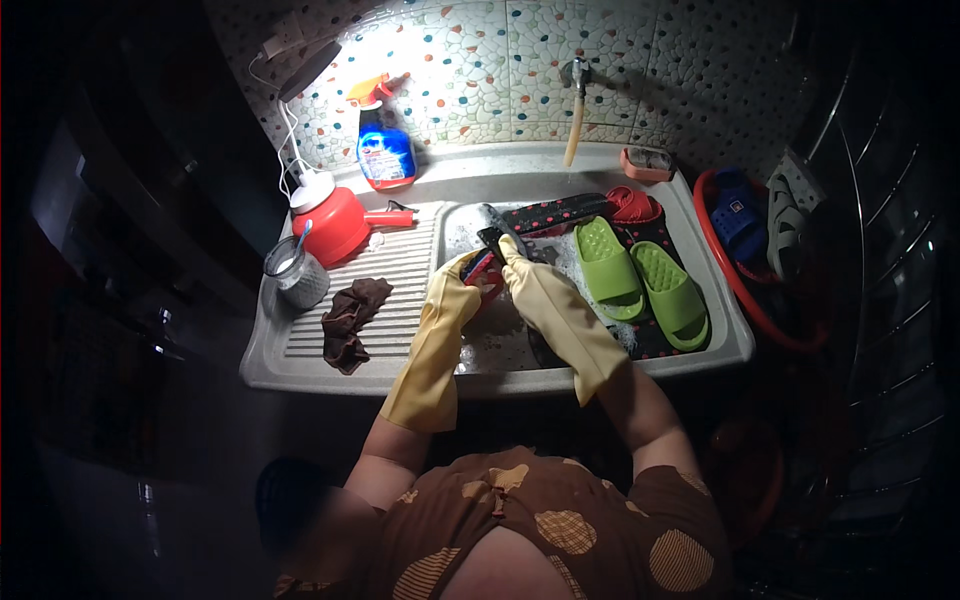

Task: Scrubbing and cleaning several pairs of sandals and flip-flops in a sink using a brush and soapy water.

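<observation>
Both my hands wear yellowish rubber gloves and meet over the sink basin point(495, 352). My left hand point(454, 289) grips a red item of footwear point(491, 291) with a dark edge; the glove hides most of it. Between the thumb and fingers of my right hand point(529, 274) is a black, flat-ended object point(491, 238), held against the footwear; its full shape cannot be made out. Right of my right hand lie two lime-green slide slippers point(609, 262) on a black mat with red dots point(555, 214). Suds lie in the basin around them.
On the ribbed drainboard point(405, 300) are a brown cloth point(352, 319), a red dipper point(334, 225) and a glass jar point(296, 281). A spray bottle point(386, 154) stands behind. A hose-fitted tap point(577, 82) overhangs the basin. Right: a red sandal point(634, 204), soap dish point(646, 166) and red-rimmed tub point(757, 307) holding footwear.
</observation>
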A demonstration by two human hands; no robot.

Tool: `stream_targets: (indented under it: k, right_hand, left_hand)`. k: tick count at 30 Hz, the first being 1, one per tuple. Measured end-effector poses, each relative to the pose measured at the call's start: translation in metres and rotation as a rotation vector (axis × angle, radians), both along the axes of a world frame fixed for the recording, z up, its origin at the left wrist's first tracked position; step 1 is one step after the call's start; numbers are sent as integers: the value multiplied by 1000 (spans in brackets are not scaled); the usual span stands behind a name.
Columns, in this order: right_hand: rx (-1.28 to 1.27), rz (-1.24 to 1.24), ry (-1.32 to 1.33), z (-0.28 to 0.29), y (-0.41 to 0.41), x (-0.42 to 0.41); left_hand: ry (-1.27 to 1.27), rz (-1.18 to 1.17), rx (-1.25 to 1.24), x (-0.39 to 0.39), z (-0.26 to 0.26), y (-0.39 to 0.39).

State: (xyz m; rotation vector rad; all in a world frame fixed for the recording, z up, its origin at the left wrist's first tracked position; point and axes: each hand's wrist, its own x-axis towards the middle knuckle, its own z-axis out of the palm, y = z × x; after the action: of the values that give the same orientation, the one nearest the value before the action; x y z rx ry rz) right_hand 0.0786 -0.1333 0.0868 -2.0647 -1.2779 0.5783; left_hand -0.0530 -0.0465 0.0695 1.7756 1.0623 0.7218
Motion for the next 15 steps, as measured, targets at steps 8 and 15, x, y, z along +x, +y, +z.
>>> stream_targets:
  k: [8, 15]
  right_hand:
    - [-76, 68, -125, 19, 0, -6]
    - [92, 161, -216, 7, -1, -19]
  left_hand:
    - [83, -35, 142, 2, -11, 2]
    - [191, 39, 81, -13, 0, -3]
